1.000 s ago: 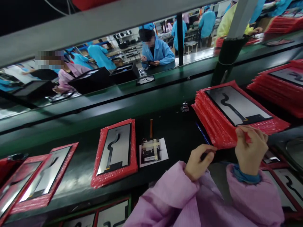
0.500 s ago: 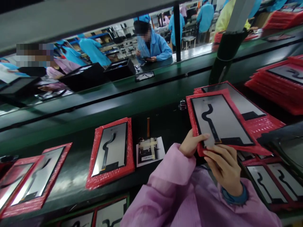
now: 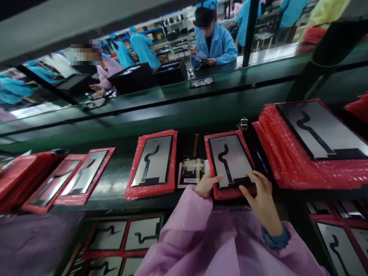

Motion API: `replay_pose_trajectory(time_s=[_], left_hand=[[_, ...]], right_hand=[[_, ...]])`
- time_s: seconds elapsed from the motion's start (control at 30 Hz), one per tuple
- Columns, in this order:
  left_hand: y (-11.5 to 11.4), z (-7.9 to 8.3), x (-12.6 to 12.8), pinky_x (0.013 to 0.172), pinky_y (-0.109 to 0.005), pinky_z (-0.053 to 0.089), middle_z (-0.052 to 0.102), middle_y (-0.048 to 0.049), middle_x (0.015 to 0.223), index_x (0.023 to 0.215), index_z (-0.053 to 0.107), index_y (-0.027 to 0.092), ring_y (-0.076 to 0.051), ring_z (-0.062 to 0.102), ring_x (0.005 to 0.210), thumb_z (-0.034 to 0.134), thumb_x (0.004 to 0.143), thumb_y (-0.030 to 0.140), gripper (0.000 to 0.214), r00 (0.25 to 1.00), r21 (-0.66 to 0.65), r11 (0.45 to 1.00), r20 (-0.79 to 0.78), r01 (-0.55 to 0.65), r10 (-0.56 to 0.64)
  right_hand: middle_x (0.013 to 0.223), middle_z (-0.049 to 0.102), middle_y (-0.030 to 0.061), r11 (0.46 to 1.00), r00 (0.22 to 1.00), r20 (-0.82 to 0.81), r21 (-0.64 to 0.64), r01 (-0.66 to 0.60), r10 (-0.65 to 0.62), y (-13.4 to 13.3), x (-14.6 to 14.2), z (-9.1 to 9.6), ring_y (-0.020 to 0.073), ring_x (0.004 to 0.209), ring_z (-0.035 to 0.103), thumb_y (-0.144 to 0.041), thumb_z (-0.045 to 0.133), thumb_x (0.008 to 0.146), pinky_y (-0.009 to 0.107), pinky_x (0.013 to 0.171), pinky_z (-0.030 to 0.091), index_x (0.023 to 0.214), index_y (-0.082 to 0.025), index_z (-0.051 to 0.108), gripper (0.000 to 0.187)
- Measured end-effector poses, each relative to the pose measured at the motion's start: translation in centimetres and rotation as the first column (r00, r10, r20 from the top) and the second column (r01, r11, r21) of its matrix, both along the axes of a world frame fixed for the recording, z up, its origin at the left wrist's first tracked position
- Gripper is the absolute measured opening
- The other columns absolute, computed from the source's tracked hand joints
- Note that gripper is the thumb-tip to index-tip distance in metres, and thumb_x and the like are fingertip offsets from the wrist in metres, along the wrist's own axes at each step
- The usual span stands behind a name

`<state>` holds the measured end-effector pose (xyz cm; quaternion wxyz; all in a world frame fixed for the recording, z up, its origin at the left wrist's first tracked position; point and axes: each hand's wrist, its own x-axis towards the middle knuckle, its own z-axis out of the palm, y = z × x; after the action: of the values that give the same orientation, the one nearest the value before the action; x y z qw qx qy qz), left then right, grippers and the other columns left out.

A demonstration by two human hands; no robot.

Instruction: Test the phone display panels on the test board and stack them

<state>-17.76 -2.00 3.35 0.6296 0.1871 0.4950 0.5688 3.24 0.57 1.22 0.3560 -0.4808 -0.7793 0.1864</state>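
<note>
A display panel on a red bubble-wrap pad lies on the dark bench in front of me. My left hand grips its near left corner with the thumb on the panel. My right hand holds the near right edge, fingers laid on top. A small circuit module on white paper sits just left of the panel, partly under its pad. Right of it stands a tall stack of red pads with a panel on top.
More panels on red pads lie along the bench to the left. Trays of panels sit below the bench edge. A green conveyor runs behind, with people in blue and pink coats beyond it.
Both hands took the top padded panel off the stack, carried it left and down, and it now rests on the bench beside the circuit module. The camera view swung left.
</note>
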Motion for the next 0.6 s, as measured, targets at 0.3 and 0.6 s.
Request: replay_pose_trajectory(time_s=[0.3, 0.6], left_hand=[[-3.2, 2.5, -2.1, 0.085, -0.035, 0.052, 0.072, -0.0075, 0.101, 0.121, 0.068, 0.022, -0.02, 0.065, 0.078, 0.064, 0.092, 0.034, 0.032, 0.553, 0.136, 0.99, -0.822, -0.036, 0.133], [2.3, 3.3, -8.1, 0.097, -0.045, 0.048, 0.065, -0.0185, 0.12, 0.127, 0.061, 0.014, -0.034, 0.058, 0.115, 0.055, 0.096, 0.031, 0.036, -0.058, 0.143, 0.986, -0.989, -0.08, 0.139]], right_hand=[[0.138, 0.052, 0.0189, 0.995, 0.99, 0.132, 0.07, -0.067, 0.057, 0.6, -0.5, -0.5, 0.0366, 0.126, 0.051, -0.058, 0.047, 0.098, 0.058, 0.104, 0.045, 0.139, -0.019, 0.05, 0.056], [0.115, 0.07, 0.0133, 0.894, 0.795, 0.502, 0.088, -0.439, 0.341, 4.3, -0.7, 7.8, 0.0295, 0.096, 0.068, -0.04, 0.034, 0.104, 0.043, 0.076, 0.052, 0.127, -0.019, 0.06, 0.04]])
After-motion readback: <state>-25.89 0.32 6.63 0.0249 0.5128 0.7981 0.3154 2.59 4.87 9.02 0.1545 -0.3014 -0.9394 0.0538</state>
